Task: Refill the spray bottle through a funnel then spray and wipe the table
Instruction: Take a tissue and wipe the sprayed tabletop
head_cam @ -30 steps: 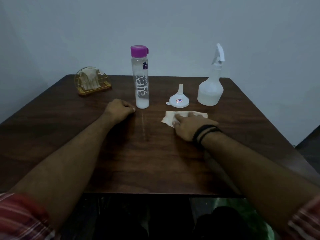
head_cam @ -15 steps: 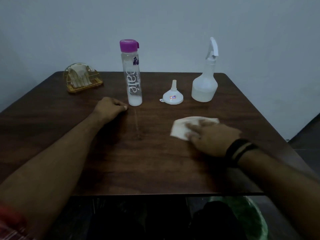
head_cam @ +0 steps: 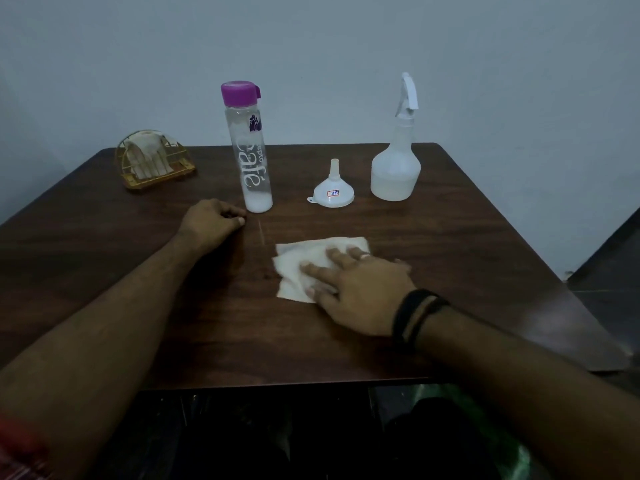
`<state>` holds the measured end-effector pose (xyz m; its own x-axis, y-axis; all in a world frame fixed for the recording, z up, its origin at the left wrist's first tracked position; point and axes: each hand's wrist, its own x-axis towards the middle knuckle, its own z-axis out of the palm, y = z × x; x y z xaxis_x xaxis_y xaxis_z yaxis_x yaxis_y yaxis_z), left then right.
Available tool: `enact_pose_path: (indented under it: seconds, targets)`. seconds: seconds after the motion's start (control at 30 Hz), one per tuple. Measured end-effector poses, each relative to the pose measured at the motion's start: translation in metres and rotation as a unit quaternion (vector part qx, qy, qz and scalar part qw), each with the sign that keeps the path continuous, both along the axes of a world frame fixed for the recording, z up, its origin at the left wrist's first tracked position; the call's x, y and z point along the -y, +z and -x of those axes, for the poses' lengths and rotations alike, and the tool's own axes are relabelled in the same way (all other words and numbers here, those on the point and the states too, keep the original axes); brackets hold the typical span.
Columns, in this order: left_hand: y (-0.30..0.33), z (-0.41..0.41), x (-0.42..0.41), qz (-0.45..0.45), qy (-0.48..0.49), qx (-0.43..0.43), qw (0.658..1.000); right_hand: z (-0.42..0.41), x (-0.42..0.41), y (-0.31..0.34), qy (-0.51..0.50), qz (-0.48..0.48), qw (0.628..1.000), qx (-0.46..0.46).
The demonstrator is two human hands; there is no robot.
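A white cloth (head_cam: 304, 259) lies flat on the dark wooden table (head_cam: 467, 244), near its middle. My right hand (head_cam: 360, 289) presses on the cloth with spread, straight fingers. My left hand (head_cam: 213, 225) rests on the table as a loose fist, holding nothing, just left of the clear water bottle (head_cam: 248, 150) with a purple cap. A white funnel (head_cam: 333, 192) sits upside down, spout up, to the right of that bottle. The translucent spray bottle (head_cam: 396, 164) stands upright at the back right with its trigger head on.
A gold wire napkin holder (head_cam: 152, 164) with white napkins stands at the back left corner. A pale wall rises behind the table. The table's front edge is close to my body, and its right edge drops to a dark floor.
My right hand has slid the cloth from the right back toward the table's middle, after first pulling it nearer and rightward. The left hand stays put beside the bottle.
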<state>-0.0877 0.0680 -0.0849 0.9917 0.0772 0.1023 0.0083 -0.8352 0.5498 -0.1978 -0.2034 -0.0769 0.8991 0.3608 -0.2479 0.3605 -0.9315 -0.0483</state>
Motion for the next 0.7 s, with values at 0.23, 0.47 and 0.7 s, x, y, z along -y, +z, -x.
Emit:
enact_pose_path:
  seconds: [0.23,0.47,0.7]
  targets:
    - [0.001,-0.001,0.000,0.000,0.000,-0.007,1.000,-0.074,0.140,0.018,-0.250,0.002,0.968,-0.008]
    - [0.002,0.001,0.001,0.000,0.002,-0.008,1.000,-0.076,0.048,0.010,-0.108,0.001,0.994,0.006]
    - [0.000,-0.001,0.000,-0.010,0.003,0.000,1.000,0.002,0.067,0.004,-0.065,-0.014,0.998,-0.011]
